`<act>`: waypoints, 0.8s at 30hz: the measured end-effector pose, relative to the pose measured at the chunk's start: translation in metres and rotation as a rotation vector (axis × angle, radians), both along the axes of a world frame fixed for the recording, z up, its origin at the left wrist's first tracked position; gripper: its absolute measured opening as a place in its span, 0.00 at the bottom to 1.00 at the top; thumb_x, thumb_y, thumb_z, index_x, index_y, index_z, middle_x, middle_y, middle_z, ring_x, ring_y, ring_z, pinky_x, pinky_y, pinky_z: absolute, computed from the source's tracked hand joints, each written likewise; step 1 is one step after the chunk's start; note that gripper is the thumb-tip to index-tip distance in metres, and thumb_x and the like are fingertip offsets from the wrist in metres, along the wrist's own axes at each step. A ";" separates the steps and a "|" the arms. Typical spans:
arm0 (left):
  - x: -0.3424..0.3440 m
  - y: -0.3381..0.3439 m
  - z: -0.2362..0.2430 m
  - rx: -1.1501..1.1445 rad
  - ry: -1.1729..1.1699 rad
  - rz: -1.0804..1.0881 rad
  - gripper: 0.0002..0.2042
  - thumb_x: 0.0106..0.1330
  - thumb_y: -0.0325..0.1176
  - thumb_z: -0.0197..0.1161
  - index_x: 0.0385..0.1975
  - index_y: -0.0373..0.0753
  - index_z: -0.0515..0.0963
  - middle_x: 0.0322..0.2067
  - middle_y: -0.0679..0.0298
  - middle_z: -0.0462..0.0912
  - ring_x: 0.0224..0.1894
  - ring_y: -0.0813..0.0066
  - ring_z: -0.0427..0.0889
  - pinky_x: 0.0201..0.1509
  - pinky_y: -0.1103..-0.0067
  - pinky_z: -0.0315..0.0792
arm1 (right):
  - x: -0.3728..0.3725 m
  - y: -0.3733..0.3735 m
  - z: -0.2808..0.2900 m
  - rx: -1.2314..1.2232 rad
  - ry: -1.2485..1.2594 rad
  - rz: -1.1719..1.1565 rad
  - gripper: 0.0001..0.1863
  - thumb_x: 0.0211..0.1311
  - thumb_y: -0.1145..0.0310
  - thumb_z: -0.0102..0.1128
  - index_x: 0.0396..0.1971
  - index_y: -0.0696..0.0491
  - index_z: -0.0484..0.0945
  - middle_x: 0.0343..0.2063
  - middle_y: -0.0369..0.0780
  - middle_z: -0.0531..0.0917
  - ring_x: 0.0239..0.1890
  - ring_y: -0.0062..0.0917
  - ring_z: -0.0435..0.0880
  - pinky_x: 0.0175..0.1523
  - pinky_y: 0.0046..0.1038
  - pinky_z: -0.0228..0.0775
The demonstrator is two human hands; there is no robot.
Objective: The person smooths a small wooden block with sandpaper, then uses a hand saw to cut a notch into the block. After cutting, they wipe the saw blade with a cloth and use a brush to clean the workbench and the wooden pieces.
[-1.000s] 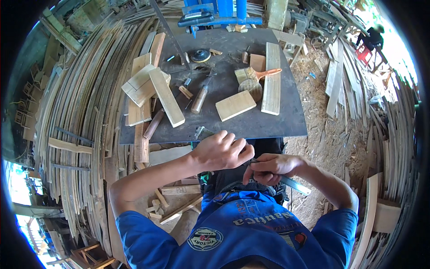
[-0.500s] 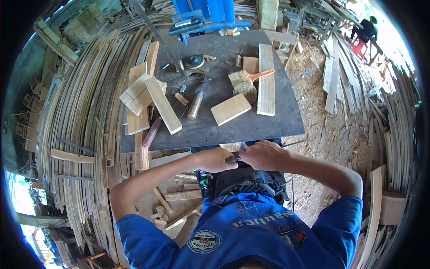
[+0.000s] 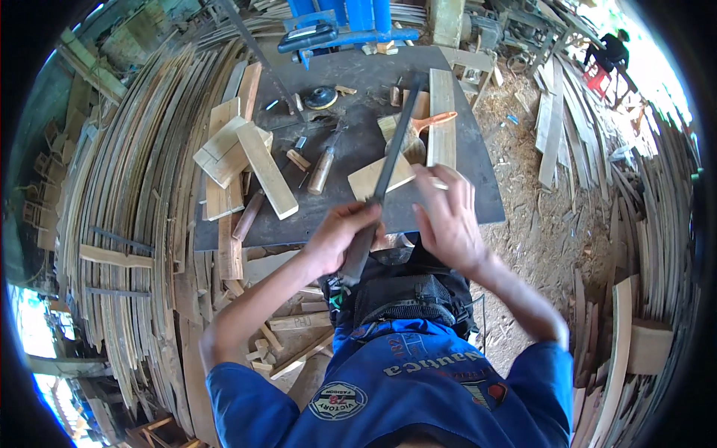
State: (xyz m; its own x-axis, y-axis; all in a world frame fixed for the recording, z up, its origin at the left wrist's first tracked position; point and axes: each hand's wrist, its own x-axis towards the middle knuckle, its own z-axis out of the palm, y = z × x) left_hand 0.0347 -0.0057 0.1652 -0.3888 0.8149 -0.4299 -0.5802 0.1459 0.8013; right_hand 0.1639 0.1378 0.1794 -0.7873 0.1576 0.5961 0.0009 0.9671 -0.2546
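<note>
My left hand [image 3: 340, 233] is wrapped round a long tool with a narrow dark blade [image 3: 393, 157] and a dull wooden handle [image 3: 359, 254]. Whether it is a file or a chisel I cannot tell. The blade points up and away over the table, crossing in front of a flat wooden block [image 3: 364, 180]. My right hand [image 3: 452, 224] hovers over the near table edge, fingers spread, just right of that block. Beyond it lie a paintbrush [image 3: 435, 120] with an orange handle and a long pale plank [image 3: 443, 112].
The dark table [image 3: 299, 232] also bears a wooden-handled chisel [image 3: 322, 170], overlapping boards [image 3: 267, 172] and a black disc [image 3: 321, 97]. Blue metal equipment [image 3: 366, 33] stands behind it. Long timber strips [image 3: 131, 209] lie stacked at left, others at right. Someone sits far right [image 3: 609, 56].
Both hands have risen from my waist to over the near table edge. The long tool now shows in my left hand, and my right hand has come apart from the left and opened.
</note>
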 end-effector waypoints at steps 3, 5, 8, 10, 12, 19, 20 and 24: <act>-0.005 0.015 -0.014 0.148 0.033 0.115 0.08 0.63 0.36 0.55 0.32 0.39 0.76 0.26 0.62 0.79 0.28 0.78 0.76 0.32 0.80 0.68 | -0.005 -0.020 -0.045 -1.120 0.110 0.094 0.26 0.59 0.70 0.54 0.54 0.61 0.56 0.46 0.48 0.63 0.48 0.32 0.69 0.45 0.28 0.68; 0.002 0.023 -0.016 0.205 0.185 0.124 0.08 0.62 0.37 0.55 0.34 0.42 0.78 0.32 0.60 0.82 0.31 0.80 0.76 0.38 0.78 0.69 | -0.013 -0.030 -0.054 -1.519 0.060 0.241 0.22 0.63 0.66 0.49 0.53 0.60 0.58 0.40 0.43 0.69 0.36 0.22 0.75 0.38 0.22 0.71; 0.006 0.022 -0.037 0.132 0.064 0.025 0.09 0.63 0.38 0.55 0.33 0.41 0.78 0.22 0.69 0.78 0.20 0.87 0.72 0.19 0.87 0.63 | -0.020 -0.040 -0.064 -1.686 -0.024 0.292 0.13 0.67 0.65 0.40 0.44 0.59 0.63 0.25 0.36 0.73 0.24 0.16 0.75 0.27 0.18 0.70; 0.007 0.019 -0.052 0.138 0.150 0.016 0.09 0.63 0.37 0.54 0.34 0.41 0.77 0.19 0.71 0.74 0.16 0.90 0.68 0.15 0.90 0.59 | -0.020 -0.042 -0.069 -1.656 -0.029 0.240 0.11 0.67 0.65 0.40 0.40 0.58 0.65 0.23 0.36 0.73 0.22 0.16 0.75 0.25 0.19 0.70; 0.009 0.021 -0.059 0.101 0.264 0.018 0.08 0.64 0.36 0.54 0.34 0.40 0.77 0.18 0.71 0.73 0.16 0.90 0.68 0.16 0.89 0.61 | -0.017 -0.040 -0.085 -1.675 -0.001 0.261 0.10 0.67 0.65 0.40 0.37 0.57 0.64 0.23 0.36 0.72 0.20 0.16 0.73 0.23 0.19 0.68; -0.010 0.028 -0.101 0.034 0.948 -0.169 0.11 0.63 0.32 0.52 0.37 0.32 0.76 0.39 0.63 0.77 0.35 0.78 0.75 0.38 0.80 0.70 | -0.002 -0.032 -0.123 -1.626 -0.110 -0.030 0.10 0.65 0.66 0.42 0.27 0.55 0.62 0.16 0.37 0.70 0.15 0.18 0.69 0.19 0.23 0.60; -0.017 0.029 -0.102 -0.006 1.031 -0.213 0.11 0.63 0.32 0.52 0.37 0.31 0.76 0.40 0.61 0.77 0.38 0.76 0.76 0.41 0.79 0.70 | 0.002 -0.027 -0.135 -1.473 -0.136 -0.120 0.10 0.65 0.66 0.43 0.27 0.56 0.62 0.15 0.38 0.70 0.15 0.20 0.70 0.19 0.24 0.60; -0.068 0.034 -0.124 -0.120 1.601 0.006 0.29 0.54 0.47 0.61 0.50 0.34 0.65 0.47 0.53 0.69 0.52 0.56 0.67 0.55 0.65 0.60 | 0.013 -0.007 -0.152 -1.143 -0.187 -0.203 0.08 0.61 0.71 0.45 0.27 0.59 0.61 0.13 0.50 0.71 0.18 0.44 0.74 0.22 0.32 0.62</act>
